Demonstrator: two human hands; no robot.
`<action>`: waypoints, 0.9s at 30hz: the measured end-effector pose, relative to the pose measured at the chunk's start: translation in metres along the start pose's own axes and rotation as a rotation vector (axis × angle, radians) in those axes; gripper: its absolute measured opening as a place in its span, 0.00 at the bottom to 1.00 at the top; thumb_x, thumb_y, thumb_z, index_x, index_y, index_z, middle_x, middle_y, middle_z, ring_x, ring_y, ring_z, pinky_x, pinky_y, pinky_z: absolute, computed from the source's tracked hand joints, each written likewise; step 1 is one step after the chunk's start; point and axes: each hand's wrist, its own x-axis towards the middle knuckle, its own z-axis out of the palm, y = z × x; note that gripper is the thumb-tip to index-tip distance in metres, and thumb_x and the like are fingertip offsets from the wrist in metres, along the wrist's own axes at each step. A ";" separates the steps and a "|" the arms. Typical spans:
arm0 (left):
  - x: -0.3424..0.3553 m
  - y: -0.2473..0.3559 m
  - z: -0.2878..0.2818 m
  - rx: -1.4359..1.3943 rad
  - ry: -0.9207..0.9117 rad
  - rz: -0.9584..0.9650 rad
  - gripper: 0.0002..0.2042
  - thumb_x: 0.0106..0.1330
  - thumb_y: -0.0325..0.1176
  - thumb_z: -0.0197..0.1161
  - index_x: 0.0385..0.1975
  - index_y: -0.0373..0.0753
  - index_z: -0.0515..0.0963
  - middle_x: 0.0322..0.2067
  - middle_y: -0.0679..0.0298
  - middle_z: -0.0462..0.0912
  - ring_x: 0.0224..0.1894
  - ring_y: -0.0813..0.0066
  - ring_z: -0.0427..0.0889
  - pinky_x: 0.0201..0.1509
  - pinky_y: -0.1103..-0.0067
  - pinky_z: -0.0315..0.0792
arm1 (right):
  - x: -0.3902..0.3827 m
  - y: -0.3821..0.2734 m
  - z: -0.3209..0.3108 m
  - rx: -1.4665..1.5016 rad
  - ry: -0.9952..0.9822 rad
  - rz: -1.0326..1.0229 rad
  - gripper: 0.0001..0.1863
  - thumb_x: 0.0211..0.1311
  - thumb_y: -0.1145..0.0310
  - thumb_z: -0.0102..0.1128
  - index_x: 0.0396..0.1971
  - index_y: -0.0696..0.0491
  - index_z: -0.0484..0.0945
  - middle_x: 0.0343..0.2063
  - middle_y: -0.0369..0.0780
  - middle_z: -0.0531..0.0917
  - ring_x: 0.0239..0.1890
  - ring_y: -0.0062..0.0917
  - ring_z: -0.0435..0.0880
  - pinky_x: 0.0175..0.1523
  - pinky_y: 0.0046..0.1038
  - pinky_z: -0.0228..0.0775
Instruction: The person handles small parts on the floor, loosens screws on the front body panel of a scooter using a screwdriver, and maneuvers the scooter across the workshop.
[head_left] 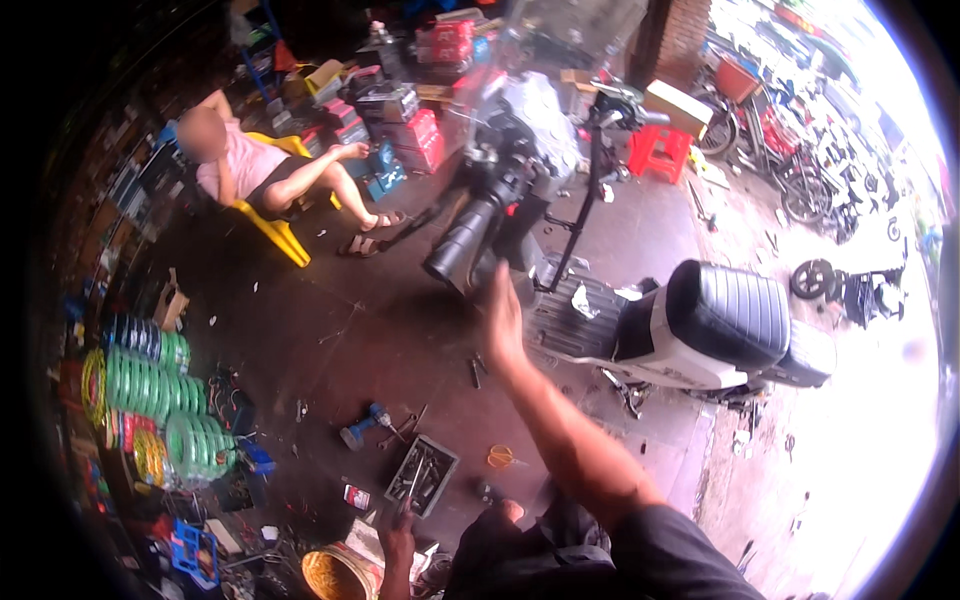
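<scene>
A scooter with a white and black body and a ribbed black seat (pixel 735 315) stands in front of me, its handlebar turned toward the left. My right arm stretches out to its front. My right hand (pixel 503 320) is beside the front panel, just below the black handlebar grip (pixel 462 240); its fingers are blurred and partly lost against the dark parts. Low in the view, my left hand (pixel 398 540) is closed around a thin metal tool (pixel 413 482), which points over a grey tray (pixel 447 462) of tools. The tool's exact kind is unclear.
A blue cordless drill (pixel 366 427) and orange-handled scissors (pixel 500 457) lie on the floor. Green coils (pixel 145 385) are stacked at left, near a yellow-filled bucket (pixel 330 575). Someone sits on a yellow chair (pixel 275 235). A red stool (pixel 660 152) stands behind the scooter.
</scene>
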 end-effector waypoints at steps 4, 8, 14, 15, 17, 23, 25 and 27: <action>0.020 0.054 0.040 -0.025 -0.177 0.161 0.14 0.59 0.23 0.55 0.46 0.31 0.72 0.42 0.63 0.77 0.42 0.78 0.73 0.47 0.81 0.68 | -0.128 0.054 -0.039 0.174 -0.035 0.828 0.32 0.57 0.42 0.52 0.45 0.58 0.71 0.39 0.45 0.75 0.41 0.31 0.74 0.45 0.30 0.67; 0.029 0.073 0.111 0.212 -0.409 0.304 0.16 0.61 0.27 0.55 0.49 0.31 0.70 0.45 0.56 0.76 0.48 0.67 0.75 0.51 0.76 0.68 | -0.188 0.088 -0.055 0.337 -0.248 0.757 0.29 0.62 0.47 0.48 0.47 0.60 0.71 0.42 0.43 0.75 0.44 0.27 0.73 0.51 0.27 0.63; 0.062 0.144 0.189 0.543 -0.524 0.415 0.33 0.56 0.41 0.64 0.57 0.29 0.60 0.51 0.45 0.70 0.55 0.55 0.70 0.57 0.70 0.65 | -0.142 0.089 -0.130 0.594 0.202 0.843 0.17 0.61 0.57 0.49 0.35 0.58 0.71 0.27 0.43 0.78 0.27 0.33 0.79 0.38 0.34 0.73; 0.083 0.166 0.202 0.507 -0.408 0.457 0.37 0.54 0.43 0.66 0.58 0.29 0.58 0.53 0.44 0.68 0.56 0.54 0.68 0.58 0.69 0.63 | -0.141 0.119 -0.154 0.545 0.285 0.872 0.14 0.61 0.59 0.50 0.32 0.56 0.71 0.26 0.42 0.77 0.24 0.34 0.79 0.34 0.36 0.74; 0.141 0.194 0.215 0.445 -0.163 0.645 0.41 0.51 0.46 0.69 0.60 0.30 0.56 0.54 0.47 0.66 0.57 0.59 0.65 0.60 0.70 0.60 | -0.123 0.101 -0.191 0.401 0.315 0.937 0.14 0.59 0.59 0.55 0.35 0.55 0.73 0.23 0.37 0.76 0.23 0.24 0.77 0.30 0.27 0.72; 0.240 0.312 0.282 0.554 0.029 0.863 0.50 0.45 0.47 0.72 0.61 0.26 0.48 0.62 0.40 0.52 0.65 0.51 0.51 0.67 0.67 0.47 | -0.137 0.143 -0.306 0.089 0.212 1.037 0.13 0.60 0.63 0.53 0.38 0.55 0.67 0.12 0.31 0.65 0.10 0.16 0.61 0.14 0.20 0.53; 0.248 0.330 0.295 0.605 0.045 0.809 0.51 0.44 0.47 0.72 0.61 0.26 0.48 0.61 0.41 0.53 0.65 0.51 0.51 0.67 0.67 0.47 | -0.142 0.143 -0.322 0.059 0.203 1.031 0.12 0.59 0.64 0.52 0.38 0.56 0.68 0.12 0.32 0.65 0.10 0.16 0.61 0.14 0.20 0.53; 0.255 0.337 0.298 0.667 -0.016 0.760 0.52 0.42 0.48 0.73 0.61 0.26 0.49 0.61 0.41 0.53 0.65 0.51 0.52 0.67 0.68 0.48 | -0.137 0.140 -0.328 0.069 0.178 1.036 0.12 0.59 0.64 0.52 0.37 0.56 0.68 0.12 0.32 0.66 0.11 0.16 0.62 0.14 0.20 0.53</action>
